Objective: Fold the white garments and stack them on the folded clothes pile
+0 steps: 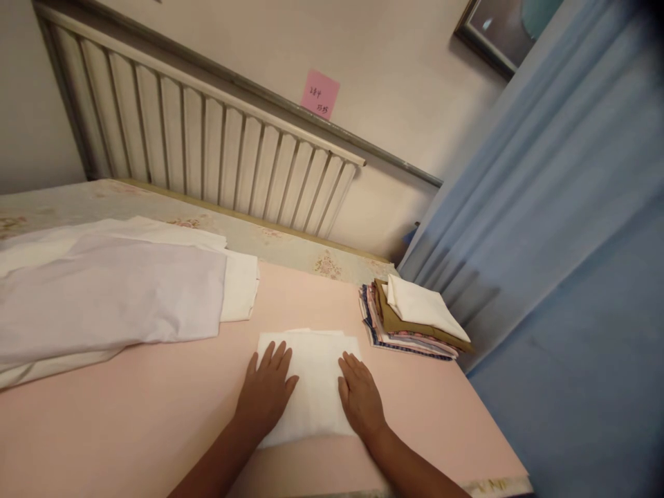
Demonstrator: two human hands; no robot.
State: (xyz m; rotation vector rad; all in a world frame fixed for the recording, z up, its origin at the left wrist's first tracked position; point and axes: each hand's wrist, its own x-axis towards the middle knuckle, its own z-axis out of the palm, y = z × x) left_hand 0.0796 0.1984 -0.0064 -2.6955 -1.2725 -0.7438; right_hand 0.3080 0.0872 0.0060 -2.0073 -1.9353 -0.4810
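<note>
A folded white cloth (316, 387) lies flat on the pink table cover (171, 429) in front of me. My left hand (266, 387) rests palm down on its left side, fingers stretched out and thumb apart. On the right side of the same cloth, my right hand (360, 394) lies flat with its fingers extended. Neither hand grips anything. The cloth's upper edge shows slightly uneven layers, and parts of both side edges are hidden under my hands.
Loose white and pale lilac fabric (124, 290) is spread at the left. A stack of folded cloths (415, 318) sits at the right, a white one on top. Beyond the table stand a radiator (207, 138) and a blue curtain (560, 207). A pink note (320, 94) is on the wall.
</note>
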